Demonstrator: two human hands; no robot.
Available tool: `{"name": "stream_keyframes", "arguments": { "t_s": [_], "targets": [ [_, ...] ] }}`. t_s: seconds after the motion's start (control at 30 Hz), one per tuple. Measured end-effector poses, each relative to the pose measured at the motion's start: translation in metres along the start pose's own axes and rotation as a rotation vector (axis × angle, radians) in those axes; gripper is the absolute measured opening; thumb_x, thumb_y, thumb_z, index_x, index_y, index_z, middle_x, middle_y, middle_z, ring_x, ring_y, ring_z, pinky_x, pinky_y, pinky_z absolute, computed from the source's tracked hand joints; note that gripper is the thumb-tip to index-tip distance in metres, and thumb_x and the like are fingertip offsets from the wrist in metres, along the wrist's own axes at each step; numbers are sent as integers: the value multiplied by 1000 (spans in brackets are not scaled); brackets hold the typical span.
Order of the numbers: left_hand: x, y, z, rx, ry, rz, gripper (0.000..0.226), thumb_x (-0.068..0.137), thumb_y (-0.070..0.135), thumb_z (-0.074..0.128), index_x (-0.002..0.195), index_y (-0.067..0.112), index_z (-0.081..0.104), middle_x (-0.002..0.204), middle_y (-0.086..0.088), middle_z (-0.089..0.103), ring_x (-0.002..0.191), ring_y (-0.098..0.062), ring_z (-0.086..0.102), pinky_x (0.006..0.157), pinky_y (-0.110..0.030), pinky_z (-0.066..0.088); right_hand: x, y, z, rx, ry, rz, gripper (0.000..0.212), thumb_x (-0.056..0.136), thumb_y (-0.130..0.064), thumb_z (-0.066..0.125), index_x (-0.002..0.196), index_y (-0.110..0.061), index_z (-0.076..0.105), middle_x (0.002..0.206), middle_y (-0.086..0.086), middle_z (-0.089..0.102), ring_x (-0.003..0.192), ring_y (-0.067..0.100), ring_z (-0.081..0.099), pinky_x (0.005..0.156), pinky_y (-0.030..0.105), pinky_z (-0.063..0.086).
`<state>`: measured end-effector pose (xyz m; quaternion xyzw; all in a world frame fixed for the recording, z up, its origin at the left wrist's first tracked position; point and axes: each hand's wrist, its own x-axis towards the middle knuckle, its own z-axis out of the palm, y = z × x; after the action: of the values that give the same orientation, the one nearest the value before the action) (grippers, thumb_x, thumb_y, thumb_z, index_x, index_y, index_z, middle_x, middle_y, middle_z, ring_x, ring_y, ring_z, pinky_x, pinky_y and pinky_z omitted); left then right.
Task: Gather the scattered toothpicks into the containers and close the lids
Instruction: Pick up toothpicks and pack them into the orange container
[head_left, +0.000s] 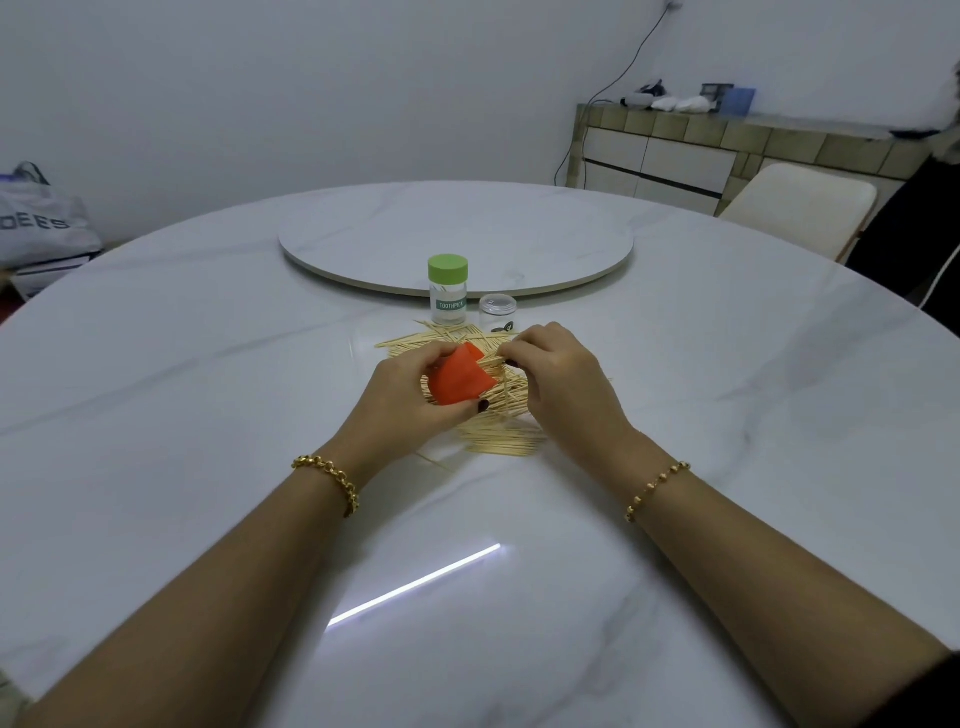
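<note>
A heap of scattered wooden toothpicks (498, 441) lies on the white marble table (208, 415) in front of me. My left hand (405, 400) grips a red container (460, 382), tilted on its side above the heap. My right hand (556, 374) pinches a few toothpicks at the red container's mouth. Behind the heap stands a clear container with a green lid (448, 288), its lid on. Beside it on the right is a clear container (497, 312) with a clear top.
A round lazy Susan (457, 234) sits at the table's centre behind the containers. A white chair (800, 208) stands at the far right, a tiled sideboard (727, 140) along the wall, and a bag (41, 223) at the far left.
</note>
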<state>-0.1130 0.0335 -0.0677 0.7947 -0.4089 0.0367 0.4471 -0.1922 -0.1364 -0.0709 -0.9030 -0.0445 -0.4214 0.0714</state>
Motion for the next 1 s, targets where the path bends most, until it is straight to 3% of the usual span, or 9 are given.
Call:
{"name": "stream_keyframes", "arguments": {
  "t_s": [0.17,0.43,0.6,0.7,0.77,0.9,1.0],
  "targets": [
    [0,-3,0,2,5,-13,55,70,26,83,120,21,60,106,11,62,97,-4,56,76,0,40,-3,-5,3,19,-29,-6,45,58,23,63,94,-2,70,86,12,61,79,31,59,58,35,53],
    [0,-4,0,10,1,-11,55,70,26,83,120,20,61,108,9,63,96,-4,56,76,1,39,-4,-8,4,141,72,14,32,76,12,57,102,-1,71,88,12,67,82,30,62,71,33,50],
    [1,-5,-2,9,9,-21,56,72,28,82,123,20,59,110,10,62,99,-4,55,76,2,38,-3,-4,0,284,147,158,34,84,4,45,107,-4,69,97,8,69,90,23,63,79,34,52],
    [2,-6,-3,7,24,-29,57,72,29,82,123,20,59,112,10,61,102,-5,55,75,3,37,-4,-5,0,411,141,321,34,87,3,43,108,-7,67,99,1,68,91,10,60,82,26,50],
    [3,-7,-4,9,26,-32,59,72,31,81,126,19,58,116,8,61,105,-6,54,75,3,37,-4,-8,-1,502,111,466,33,90,1,41,110,-10,66,99,-3,67,92,5,59,84,25,49],
    [3,-8,-5,8,30,-34,61,73,33,81,127,19,57,118,5,62,107,-9,55,76,0,39,-3,-13,3,715,-12,716,31,99,-12,38,118,-16,61,113,-5,64,109,8,58,98,39,48],
    [3,-6,-6,-10,44,-28,58,73,29,81,125,19,57,116,5,62,104,-8,56,76,1,39,-2,-22,4,794,-109,763,35,102,-23,34,129,-19,55,126,-7,59,119,6,51,105,37,42]
  ]
}}
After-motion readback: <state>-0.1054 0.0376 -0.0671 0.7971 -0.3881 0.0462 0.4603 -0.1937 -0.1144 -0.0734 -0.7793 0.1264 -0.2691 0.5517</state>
